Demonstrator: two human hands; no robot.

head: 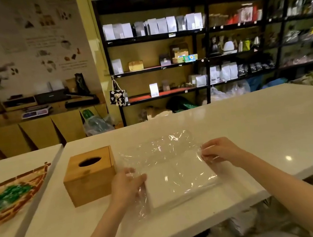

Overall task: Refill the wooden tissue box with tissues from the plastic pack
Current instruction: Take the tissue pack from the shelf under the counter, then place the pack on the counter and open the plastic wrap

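Currently, unwrapping: left hand [128,185] and right hand [220,152] each pinch the pack [172,174] (lower centre, on the table [254,124]). Next: free tissues, open box [91,174] (left of pack).

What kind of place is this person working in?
Probably a small shop, perhaps one selling coffee or tea. Black shelves along the wall hold rows of white pouches and kettles, and a weighing scale sits on the wooden counter behind.
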